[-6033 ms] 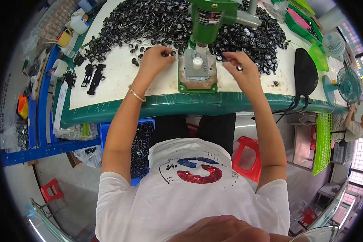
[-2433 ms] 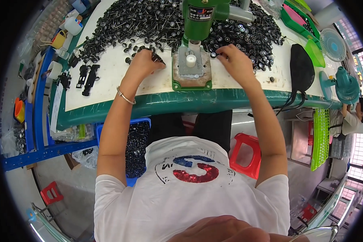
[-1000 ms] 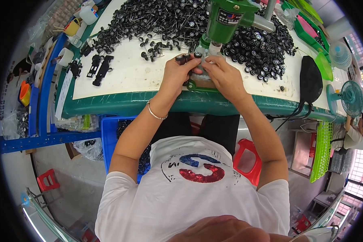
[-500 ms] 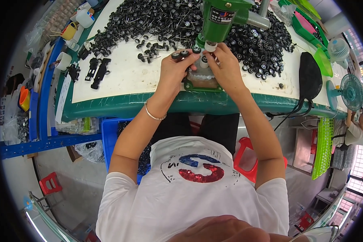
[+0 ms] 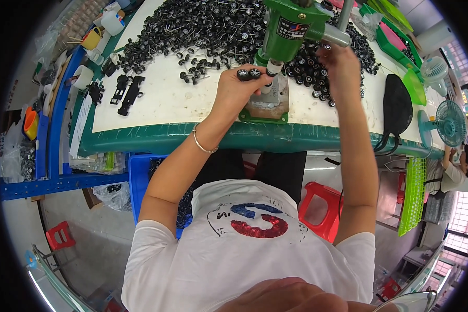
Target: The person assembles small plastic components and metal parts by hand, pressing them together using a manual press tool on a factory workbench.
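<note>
My left hand (image 5: pixel 235 87) is closed on small black toy wheels (image 5: pixel 249 74) with silver hubs. Its fingertips hold another wheel under the white tip of a green bench press (image 5: pixel 286 39). Below them, the press base (image 5: pixel 265 115) rests near the table edge. Over at the right, my right hand (image 5: pixel 343 67) is above a heap of loose toy wheels (image 5: pixel 304 73). Motion blurs its fingers; a wheel shows beside them, but whether they grip it cannot be made out.
A large heap of wheels on axles (image 5: pixel 203 31) covers the far left of the table (image 5: pixel 166 109). Black toy chassis (image 5: pixel 130 96) lie to its left. A black pouch-like thing (image 5: pixel 398 109) and a fan (image 5: pixel 451 122) are at the right. A red stool (image 5: pixel 317 208) stands below.
My right hand has left the press and moved right and away over the loose wheels. My left hand stays at the press, now with a wheel under its tip.
</note>
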{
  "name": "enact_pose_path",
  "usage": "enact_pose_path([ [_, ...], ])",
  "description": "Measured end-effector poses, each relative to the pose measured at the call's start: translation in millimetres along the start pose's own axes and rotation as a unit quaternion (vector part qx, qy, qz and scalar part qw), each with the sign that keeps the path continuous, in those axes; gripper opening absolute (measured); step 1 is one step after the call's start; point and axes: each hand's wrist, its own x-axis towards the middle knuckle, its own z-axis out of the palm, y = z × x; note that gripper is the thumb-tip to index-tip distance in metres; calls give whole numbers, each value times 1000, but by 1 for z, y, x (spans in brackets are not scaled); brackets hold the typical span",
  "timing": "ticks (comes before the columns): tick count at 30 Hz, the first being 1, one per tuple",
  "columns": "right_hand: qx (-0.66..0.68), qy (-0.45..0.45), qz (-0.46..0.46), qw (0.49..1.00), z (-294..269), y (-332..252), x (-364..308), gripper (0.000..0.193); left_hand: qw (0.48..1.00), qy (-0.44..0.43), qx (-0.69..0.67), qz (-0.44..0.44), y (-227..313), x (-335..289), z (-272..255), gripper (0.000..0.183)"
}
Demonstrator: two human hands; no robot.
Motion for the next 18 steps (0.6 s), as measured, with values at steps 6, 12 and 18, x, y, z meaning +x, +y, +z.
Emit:
enact_pose_path([
  [6, 174, 88, 21, 981, 61, -135, 39, 29, 1000, 3, 4, 13, 7, 6, 5, 16],
  [12, 40, 35, -57, 997, 75, -153, 93, 24, 997, -4, 53, 59, 7, 5, 3, 16],
  [18, 110, 17, -153, 982, 75, -152, 65, 23, 992, -13, 114, 58, 11, 5, 2, 18],
])
